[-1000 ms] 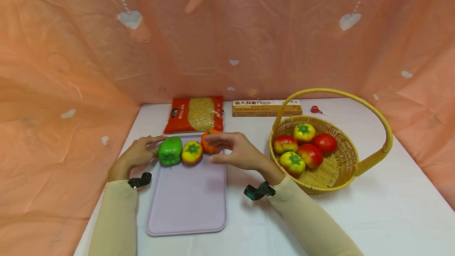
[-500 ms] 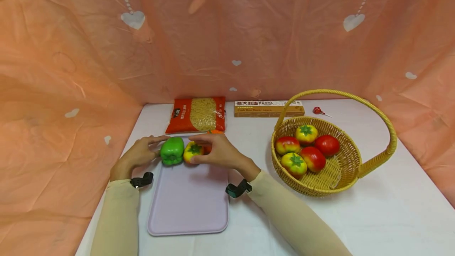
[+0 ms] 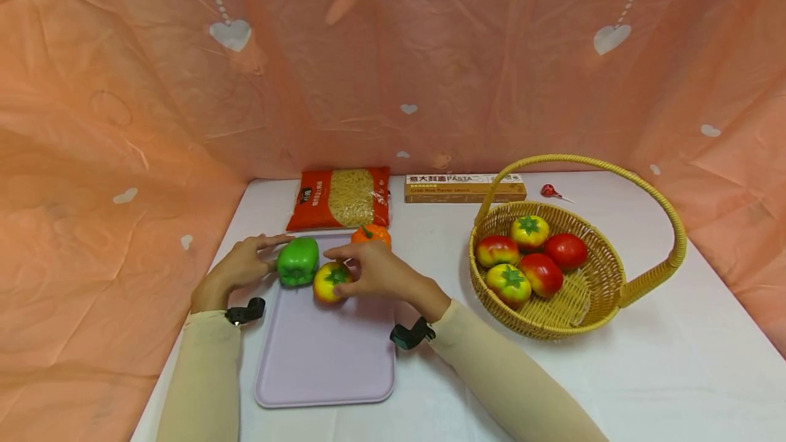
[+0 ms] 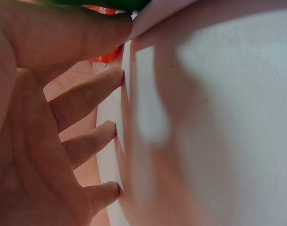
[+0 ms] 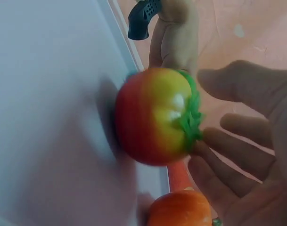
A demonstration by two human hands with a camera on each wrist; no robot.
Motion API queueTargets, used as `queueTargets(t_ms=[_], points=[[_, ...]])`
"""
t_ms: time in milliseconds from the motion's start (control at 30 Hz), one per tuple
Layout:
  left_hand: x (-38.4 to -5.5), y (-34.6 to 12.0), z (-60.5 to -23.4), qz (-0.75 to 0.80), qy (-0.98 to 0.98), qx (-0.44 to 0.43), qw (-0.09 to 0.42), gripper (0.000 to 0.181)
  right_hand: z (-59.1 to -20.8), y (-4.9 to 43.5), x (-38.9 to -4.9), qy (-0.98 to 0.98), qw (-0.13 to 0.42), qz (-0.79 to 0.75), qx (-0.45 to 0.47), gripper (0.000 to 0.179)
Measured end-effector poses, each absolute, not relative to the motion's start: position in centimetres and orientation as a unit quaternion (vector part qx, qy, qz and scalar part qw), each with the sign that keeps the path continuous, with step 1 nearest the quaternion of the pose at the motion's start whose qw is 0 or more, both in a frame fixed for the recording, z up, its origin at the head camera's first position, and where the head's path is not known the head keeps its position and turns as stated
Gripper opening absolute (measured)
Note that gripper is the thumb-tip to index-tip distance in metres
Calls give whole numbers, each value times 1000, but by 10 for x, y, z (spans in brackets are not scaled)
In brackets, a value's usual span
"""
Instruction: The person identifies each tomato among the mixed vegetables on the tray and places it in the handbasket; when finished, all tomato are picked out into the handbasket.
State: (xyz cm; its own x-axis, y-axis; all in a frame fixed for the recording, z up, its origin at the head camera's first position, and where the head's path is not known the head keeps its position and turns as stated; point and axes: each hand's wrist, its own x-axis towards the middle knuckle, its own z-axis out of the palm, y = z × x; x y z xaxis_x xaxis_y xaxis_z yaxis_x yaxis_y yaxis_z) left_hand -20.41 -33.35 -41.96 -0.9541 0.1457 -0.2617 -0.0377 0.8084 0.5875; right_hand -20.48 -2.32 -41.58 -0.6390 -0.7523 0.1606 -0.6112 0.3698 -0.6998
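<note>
A red-and-yellow fruit (image 3: 328, 288) with a green leafy top, like a persimmon, sits near the upper middle of the lilac tray (image 3: 325, 360). My right hand (image 3: 383, 271) is over its right side. In the right wrist view its thumb and fairly straight fingers hang close above the fruit's leafy top (image 5: 191, 115). A green bell pepper (image 3: 297, 262) lies left of the fruit. My left hand (image 3: 239, 270) is beside the pepper at the tray's left edge, fingers spread in the left wrist view. An orange pepper-like vegetable (image 3: 371, 234) lies behind my right hand, partly covered.
A wicker basket (image 3: 549, 326) with a tall handle stands at the right, holding several red and yellow fruits. Behind the tray lies a red pasta bag (image 3: 350, 200). A pasta box (image 3: 464, 189) and a red lollipop (image 3: 549, 191) are along the back.
My right hand first moved left from the orange vegetable to the red-and-yellow fruit. Then the fruit shifted toward me, away from the back of the tray. My left hand stayed by the pepper.
</note>
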Motion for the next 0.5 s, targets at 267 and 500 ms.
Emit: queueTargets(t_ms=[267, 500], points=[[-206, -335, -422, 298, 946, 55, 118, 58, -428, -19, -199, 799, 112, -426, -408, 55], [-204, -334, -421, 301, 943, 43, 135, 61, -444, -23, -199, 774, 113, -466, -414, 55]])
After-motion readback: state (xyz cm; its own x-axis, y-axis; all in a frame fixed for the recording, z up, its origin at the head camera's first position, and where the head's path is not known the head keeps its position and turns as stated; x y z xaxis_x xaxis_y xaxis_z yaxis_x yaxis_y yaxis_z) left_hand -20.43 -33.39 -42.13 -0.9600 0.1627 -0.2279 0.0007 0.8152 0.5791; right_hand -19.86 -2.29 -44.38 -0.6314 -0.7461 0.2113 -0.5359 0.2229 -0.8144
